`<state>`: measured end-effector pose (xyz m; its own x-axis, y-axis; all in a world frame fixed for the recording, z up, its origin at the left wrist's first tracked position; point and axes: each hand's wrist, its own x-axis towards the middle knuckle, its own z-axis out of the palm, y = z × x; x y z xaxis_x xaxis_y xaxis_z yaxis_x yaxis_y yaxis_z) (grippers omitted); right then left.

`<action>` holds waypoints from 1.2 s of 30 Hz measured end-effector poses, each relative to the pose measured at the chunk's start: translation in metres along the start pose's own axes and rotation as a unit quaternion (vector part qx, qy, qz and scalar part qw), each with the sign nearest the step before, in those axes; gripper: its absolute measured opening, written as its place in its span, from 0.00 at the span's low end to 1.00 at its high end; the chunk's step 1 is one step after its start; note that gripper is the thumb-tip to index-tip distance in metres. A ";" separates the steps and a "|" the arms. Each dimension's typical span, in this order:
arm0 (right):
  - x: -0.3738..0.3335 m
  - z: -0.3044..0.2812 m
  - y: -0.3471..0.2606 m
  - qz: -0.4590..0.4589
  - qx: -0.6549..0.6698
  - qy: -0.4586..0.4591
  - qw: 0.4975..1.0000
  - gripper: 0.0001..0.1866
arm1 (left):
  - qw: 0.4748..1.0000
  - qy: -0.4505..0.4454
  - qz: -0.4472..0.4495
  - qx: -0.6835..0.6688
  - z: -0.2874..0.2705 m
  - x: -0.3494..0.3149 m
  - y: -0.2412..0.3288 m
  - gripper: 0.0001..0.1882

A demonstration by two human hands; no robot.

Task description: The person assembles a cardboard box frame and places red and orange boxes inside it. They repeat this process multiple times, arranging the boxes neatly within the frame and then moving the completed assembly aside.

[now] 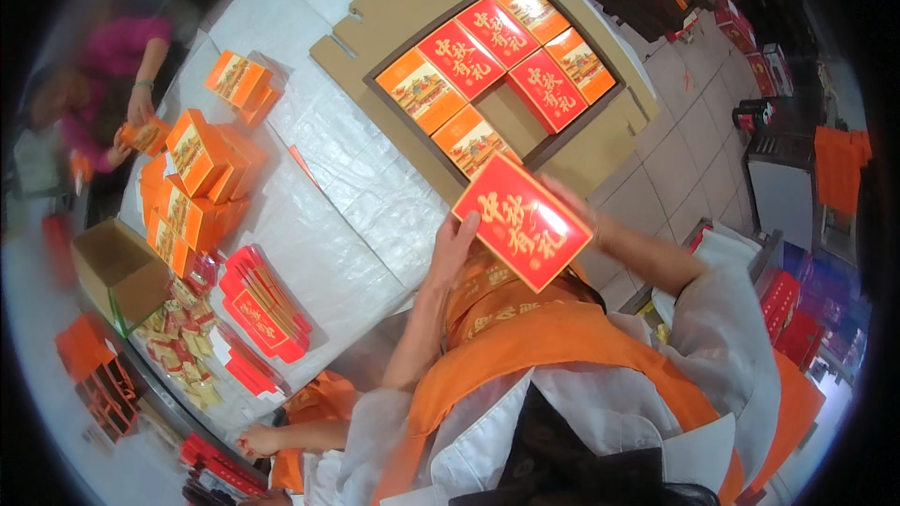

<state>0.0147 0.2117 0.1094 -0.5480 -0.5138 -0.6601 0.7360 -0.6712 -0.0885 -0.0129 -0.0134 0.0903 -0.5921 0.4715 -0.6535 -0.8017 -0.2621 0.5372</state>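
A red box with gold characters (521,223) is held in front of my apron, tilted, between both hands. My left hand (456,240) grips its left edge, thumb on the top face. My right hand (568,202) is at its far right edge, its fingers partly hidden behind the box. Just beyond lies a dark-rimmed carton (611,94) with wide brown cardboard flaps (370,30). Inside it sit three red boxes (549,90) and several orange boxes with a building picture (419,90). Bare brown bottom shows between them toward the near side.
A person in magenta (120,49) handles an orange box at the far left, beside stacked orange boxes (199,155). Red packets (262,305), small wrapped pieces (178,342) and a cardboard box (122,267) lie nearer. Another person's arm (305,436) reaches in at lower left.
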 end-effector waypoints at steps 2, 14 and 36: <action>-0.015 -0.018 0.017 -0.013 -0.006 0.042 0.999 0.30 | 0.997 0.069 0.006 -0.015 0.015 -0.005 -0.019 0.27; 0.008 -0.116 -0.073 -0.041 -0.148 0.090 0.984 0.18 | 0.945 0.197 0.201 0.166 0.102 0.136 -0.030 0.29; 0.044 -0.121 -0.136 -0.280 -0.804 0.153 0.502 0.30 | 0.733 0.405 0.081 0.541 0.110 0.180 -0.022 0.27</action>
<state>-0.0614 0.3456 0.0019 -0.9424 -0.2141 -0.2571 0.0044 0.7606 -0.6492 -0.0930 0.1695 0.0199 -0.8776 -0.2612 -0.4019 -0.4412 0.7681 0.4642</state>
